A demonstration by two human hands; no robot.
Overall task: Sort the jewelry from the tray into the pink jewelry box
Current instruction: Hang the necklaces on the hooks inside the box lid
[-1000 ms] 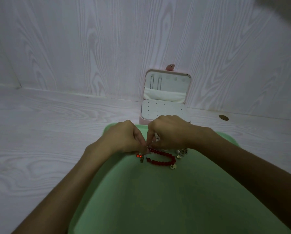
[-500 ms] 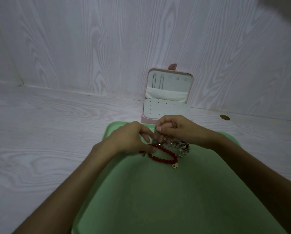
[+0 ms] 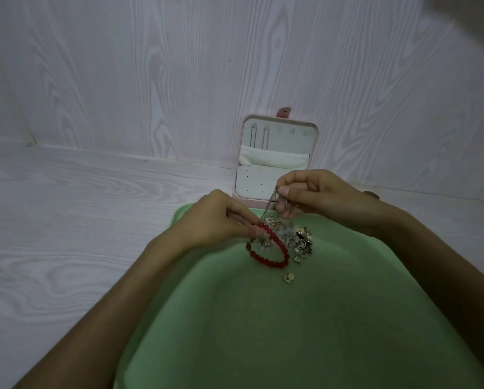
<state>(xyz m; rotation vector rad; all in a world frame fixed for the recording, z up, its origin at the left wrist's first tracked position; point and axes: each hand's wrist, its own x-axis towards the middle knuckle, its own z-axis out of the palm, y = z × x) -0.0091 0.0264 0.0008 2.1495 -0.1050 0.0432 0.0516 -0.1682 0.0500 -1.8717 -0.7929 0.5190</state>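
While chain-pinching, right hand (image 3: pixel 316 196) above tray (image 3: pixel 347 318)

A pale, whitewashed wood-grain surface (image 3: pixel 67 234) is seen across the left and middle of the frame, met along its far edge by an upright panel of the same grain filling the upper half. Two things are carried directly on it. A green tray (image 3: pixel 291 332) is laid in the lower centre and lower right, its far rim near the middle of the frame. A pink jewelry box (image 3: pixel 274 164) is set just beyond that rim, slightly right of centre, its lid opened upright against the panel. A small dark round mark (image 3: pixel 371 194) is visible in the surface at right of centre.
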